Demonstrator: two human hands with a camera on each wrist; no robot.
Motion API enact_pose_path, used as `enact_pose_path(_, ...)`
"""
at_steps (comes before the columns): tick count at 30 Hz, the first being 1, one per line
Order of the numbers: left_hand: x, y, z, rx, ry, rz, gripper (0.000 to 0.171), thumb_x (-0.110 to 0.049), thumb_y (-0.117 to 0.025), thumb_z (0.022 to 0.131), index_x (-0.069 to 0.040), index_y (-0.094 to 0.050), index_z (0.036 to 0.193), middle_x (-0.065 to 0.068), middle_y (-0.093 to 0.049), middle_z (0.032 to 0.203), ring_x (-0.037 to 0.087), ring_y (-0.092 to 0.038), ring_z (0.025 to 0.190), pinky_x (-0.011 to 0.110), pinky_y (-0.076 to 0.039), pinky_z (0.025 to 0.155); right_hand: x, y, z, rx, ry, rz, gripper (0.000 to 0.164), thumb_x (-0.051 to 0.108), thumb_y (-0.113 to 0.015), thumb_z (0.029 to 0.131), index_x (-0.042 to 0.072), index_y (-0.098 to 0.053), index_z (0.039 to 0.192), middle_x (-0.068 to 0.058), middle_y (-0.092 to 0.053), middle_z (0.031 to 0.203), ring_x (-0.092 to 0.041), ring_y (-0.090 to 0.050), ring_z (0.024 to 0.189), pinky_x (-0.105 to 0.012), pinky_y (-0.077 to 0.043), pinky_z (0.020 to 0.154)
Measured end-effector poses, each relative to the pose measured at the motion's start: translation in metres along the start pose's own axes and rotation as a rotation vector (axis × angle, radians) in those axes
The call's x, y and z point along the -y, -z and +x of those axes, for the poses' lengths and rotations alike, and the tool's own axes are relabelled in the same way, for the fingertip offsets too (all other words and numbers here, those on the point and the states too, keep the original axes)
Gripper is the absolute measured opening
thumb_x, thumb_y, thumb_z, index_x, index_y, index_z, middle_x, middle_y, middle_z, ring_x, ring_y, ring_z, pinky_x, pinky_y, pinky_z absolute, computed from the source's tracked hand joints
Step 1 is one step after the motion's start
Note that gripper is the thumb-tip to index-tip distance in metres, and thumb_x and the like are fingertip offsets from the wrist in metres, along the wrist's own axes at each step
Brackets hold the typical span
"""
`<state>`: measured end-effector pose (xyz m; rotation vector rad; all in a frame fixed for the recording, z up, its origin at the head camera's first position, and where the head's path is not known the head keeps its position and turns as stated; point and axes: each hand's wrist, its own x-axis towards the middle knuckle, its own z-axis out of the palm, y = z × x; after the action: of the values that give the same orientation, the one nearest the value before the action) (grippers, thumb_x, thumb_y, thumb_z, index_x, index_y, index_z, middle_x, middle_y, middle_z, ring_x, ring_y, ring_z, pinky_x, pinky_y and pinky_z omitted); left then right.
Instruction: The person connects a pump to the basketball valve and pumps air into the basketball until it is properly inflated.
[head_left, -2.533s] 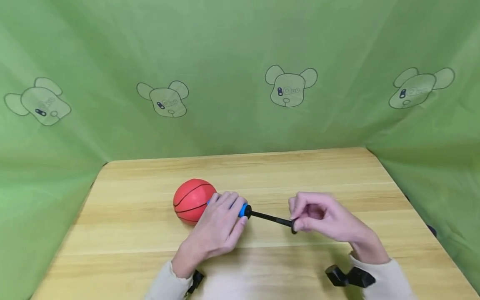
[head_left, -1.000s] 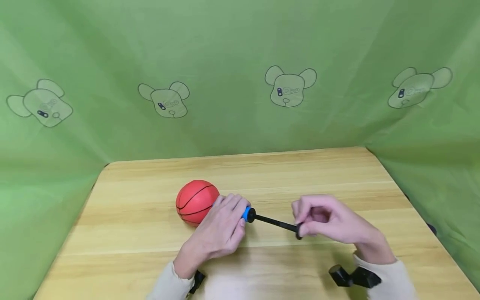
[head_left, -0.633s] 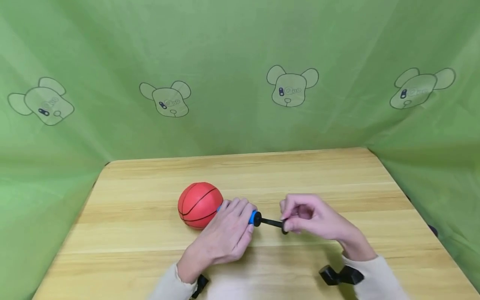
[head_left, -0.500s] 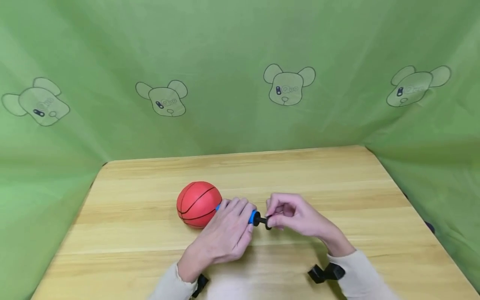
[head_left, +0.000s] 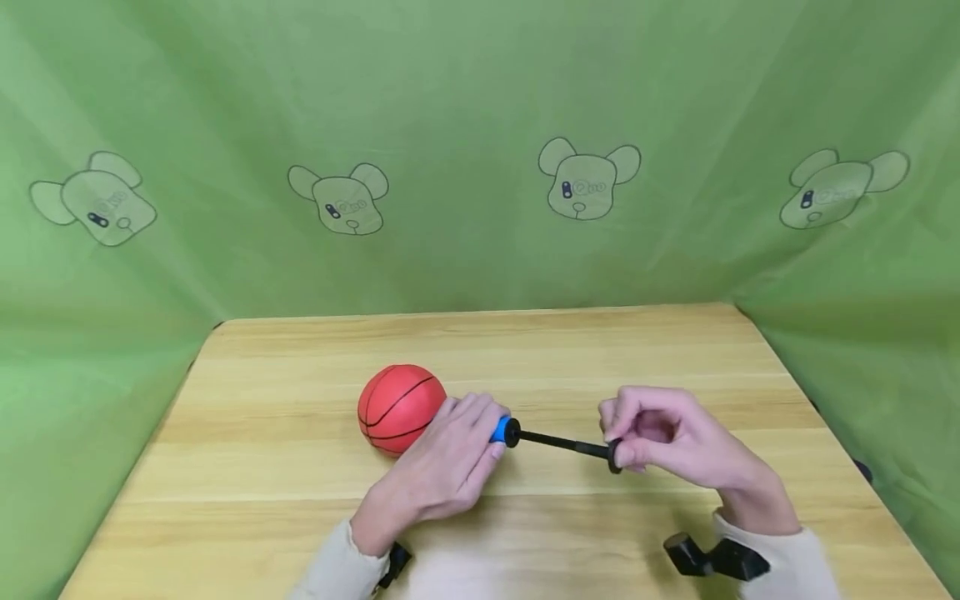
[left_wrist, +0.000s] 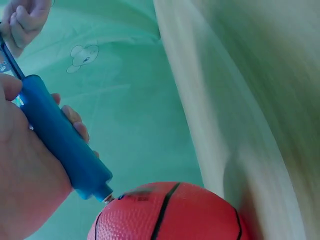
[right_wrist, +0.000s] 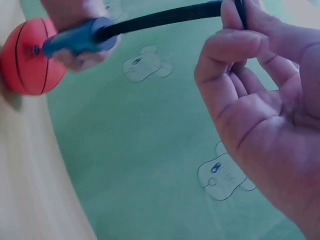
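A small red basketball (head_left: 397,408) with black lines rests on the table, left of centre. My left hand (head_left: 442,467) grips the blue barrel of a hand pump (left_wrist: 62,135), which the palm and fingers partly cover in the head view. In the left wrist view the pump's nozzle end meets the ball's surface, with a bit of metal showing between them. My right hand (head_left: 675,437) pinches the black end disc of the pump's rod (head_left: 562,442) between thumb and fingers. A long stretch of the rod shows outside the barrel.
The wooden table (head_left: 300,350) has its far edge against a green curtain (head_left: 465,250) printed with bear heads. Black wrist devices (head_left: 716,557) are on both sleeves, the right one just above the table's front part.
My right hand first moved left, sliding the rod nearly all the way into the barrel, then drew it back out to the right. The left hand and the ball have barely shifted.
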<state>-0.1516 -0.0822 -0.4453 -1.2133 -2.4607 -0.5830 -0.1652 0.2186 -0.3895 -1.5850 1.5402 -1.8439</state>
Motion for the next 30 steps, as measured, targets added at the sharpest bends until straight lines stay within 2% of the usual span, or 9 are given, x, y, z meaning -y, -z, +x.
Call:
enact_pose_path(4, -0.001, -0.003, -0.001, 0.011, -0.007, -0.031, 0.026, -0.035, -0.031, 0.111, -0.016, -0.05, 0.113, -0.005, -0.047, 0.103, 0.013, -0.045, 0.094, 0.032, -0.036, 0.086, -0.023, -0.008, 0.003, -0.043, -0.068, -0.046, 0.025, -0.025, -0.059, 0.087, -0.003, -0.057, 0.1, -0.013, -0.049, 0.079, -0.025, -0.046, 0.058, -0.031, -0.043, 0.044)
enact_pose_path(8, -0.003, -0.008, -0.002, 0.001, -0.012, -0.014, 0.027, -0.036, -0.033, 0.111, -0.017, -0.051, 0.112, -0.005, -0.047, 0.101, 0.013, -0.046, 0.093, 0.033, -0.036, 0.085, -0.049, -0.021, 0.011, -0.125, -0.208, -0.103, 0.02, -0.016, -0.064, 0.09, 0.002, -0.059, 0.096, -0.015, -0.057, 0.08, -0.029, -0.05, 0.057, -0.031, -0.048, 0.048)
enact_pose_path(11, -0.003, -0.01, -0.002, -0.004, -0.02, -0.018, 0.028, -0.037, -0.033, 0.111, -0.017, -0.052, 0.112, -0.005, -0.048, 0.101, 0.013, -0.046, 0.093, 0.034, -0.036, 0.086, -0.055, -0.027, 0.013, -0.16, -0.29, -0.108, 0.019, -0.012, -0.066, 0.092, 0.005, -0.059, 0.094, -0.014, -0.06, 0.082, -0.029, -0.053, 0.059, -0.03, -0.05, 0.051)
enact_pose_path(14, -0.001, -0.01, 0.0, -0.009, -0.04, -0.044, 0.028, -0.038, -0.034, 0.11, -0.017, -0.053, 0.112, -0.006, -0.05, 0.103, 0.012, -0.048, 0.096, 0.033, -0.036, 0.089, -0.044, -0.024, 0.01, -0.132, -0.266, -0.095, 0.021, -0.015, -0.065, 0.091, 0.005, -0.059, 0.095, -0.013, -0.057, 0.081, -0.025, -0.052, 0.059, -0.028, -0.048, 0.05)
enact_pose_path(19, 0.003, -0.004, 0.003, -0.042, -0.041, -0.065, 0.025, -0.038, -0.035, 0.11, -0.018, -0.051, 0.107, -0.007, -0.049, 0.101, 0.011, -0.046, 0.095, 0.031, -0.035, 0.087, -0.008, -0.009, -0.003, -0.017, -0.052, -0.011, 0.023, -0.023, -0.059, 0.089, -0.004, -0.056, 0.101, -0.013, -0.043, 0.079, -0.024, -0.041, 0.059, -0.029, -0.039, 0.043)
enact_pose_path(22, 0.003, -0.001, 0.004, -0.046, -0.039, -0.057, 0.025, -0.037, -0.035, 0.11, -0.018, -0.051, 0.106, -0.006, -0.049, 0.101, 0.011, -0.047, 0.095, 0.031, -0.034, 0.086, 0.002, -0.007, -0.006, 0.001, 0.006, -0.006, 0.02, -0.022, -0.06, 0.09, -0.006, -0.055, 0.102, -0.013, -0.041, 0.078, -0.023, -0.04, 0.059, -0.029, -0.037, 0.042)
enact_pose_path(25, 0.0, 0.0, 0.004, -0.028, -0.043, -0.053, 0.025, -0.036, -0.035, 0.11, -0.017, -0.051, 0.109, -0.005, -0.049, 0.103, 0.012, -0.047, 0.096, 0.031, -0.035, 0.087, -0.008, -0.013, 0.001, -0.035, -0.037, -0.089, 0.018, -0.018, -0.062, 0.091, -0.003, -0.057, 0.099, -0.011, -0.046, 0.078, -0.022, -0.043, 0.056, -0.028, -0.039, 0.042)
enact_pose_path(27, -0.002, 0.0, 0.003, -0.022, -0.04, -0.053, 0.026, -0.035, -0.035, 0.111, -0.016, -0.052, 0.11, -0.005, -0.049, 0.103, 0.013, -0.047, 0.095, 0.032, -0.035, 0.086, -0.021, -0.019, 0.008, -0.079, -0.101, -0.154, 0.019, -0.016, -0.065, 0.091, 0.001, -0.058, 0.097, -0.009, -0.051, 0.078, -0.024, -0.046, 0.055, -0.027, -0.041, 0.043)
enact_pose_path(30, -0.003, -0.002, 0.0, -0.024, -0.029, -0.039, 0.029, -0.037, -0.033, 0.111, -0.015, -0.052, 0.111, -0.005, -0.049, 0.101, 0.014, -0.047, 0.093, 0.033, -0.035, 0.086, -0.042, -0.026, 0.016, -0.136, -0.22, -0.165, 0.022, -0.014, -0.065, 0.091, 0.006, -0.059, 0.095, -0.011, -0.057, 0.079, -0.027, -0.05, 0.054, -0.03, -0.044, 0.045)
